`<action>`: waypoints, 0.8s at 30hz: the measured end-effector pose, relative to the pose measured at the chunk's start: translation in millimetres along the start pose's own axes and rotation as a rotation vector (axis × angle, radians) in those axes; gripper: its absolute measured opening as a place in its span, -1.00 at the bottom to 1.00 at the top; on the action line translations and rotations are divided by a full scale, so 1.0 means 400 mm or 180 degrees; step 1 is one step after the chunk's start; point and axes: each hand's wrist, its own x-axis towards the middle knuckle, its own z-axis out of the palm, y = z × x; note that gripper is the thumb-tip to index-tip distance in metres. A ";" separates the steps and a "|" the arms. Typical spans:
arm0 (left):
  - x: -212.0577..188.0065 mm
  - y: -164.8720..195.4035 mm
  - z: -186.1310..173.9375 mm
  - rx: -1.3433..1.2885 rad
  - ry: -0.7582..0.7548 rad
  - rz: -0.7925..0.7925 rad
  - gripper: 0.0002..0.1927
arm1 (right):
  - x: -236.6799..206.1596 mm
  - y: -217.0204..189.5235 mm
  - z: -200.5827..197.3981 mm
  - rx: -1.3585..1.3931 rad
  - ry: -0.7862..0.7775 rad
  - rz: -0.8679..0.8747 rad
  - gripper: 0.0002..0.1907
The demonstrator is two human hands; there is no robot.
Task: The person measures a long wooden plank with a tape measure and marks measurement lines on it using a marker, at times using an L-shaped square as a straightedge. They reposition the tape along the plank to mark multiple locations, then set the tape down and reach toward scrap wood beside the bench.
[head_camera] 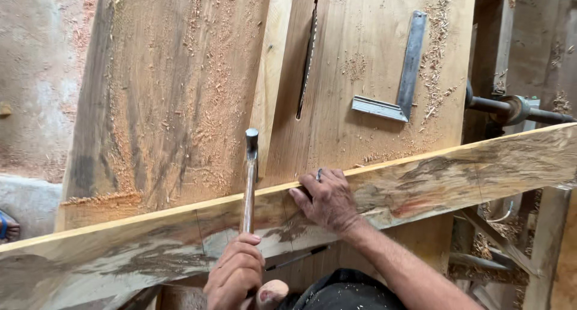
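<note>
Holding: your left hand (235, 275) is clenched round the hammer (249, 181) handle, head raised above the plank (421, 181); your right hand (327, 200) lies on the plank's top edge, fingers pinching something small and dark, perhaps a nail, though you can't tell for sure
Plank: it runs on edge across the view, rising to your right, resting against the tabletop (168, 94); pencil lines cross its face beside your right hand
Finger risk: the hammer head hangs just beside your right fingers, so a strike that drifts could land on them
Slip risk: the plank looks steadied by one hand only; a hard blow could tip or slide it
Blade: a saw blade (307, 57) stands up through its slot, just beyond the plank, near your reach
Square: a metal square (404, 75) lies flat, well apart to the right
Shavings: sawdust covers the tabletop and could let wood skid
Pencil: a dark pencil (297, 259) lies below the plank, under your right forearm
</note>
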 end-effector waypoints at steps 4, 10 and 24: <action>-0.077 -0.008 -0.011 0.0235 -0.0106 0.0078 -0.55 | -0.007 -0.012 0.001 -0.0087 -0.0013 -0.0003 -0.64; 0.020 0.000 0.016 0.0206 0.0214 -0.0088 -0.55 | -0.012 -0.011 0.001 0.0007 -0.0053 0.0015 -0.63; 0.442 0.017 0.124 0.0576 0.0231 -0.0540 -0.48 | 0.003 -0.034 -0.043 0.0335 0.0341 -0.0033 -0.62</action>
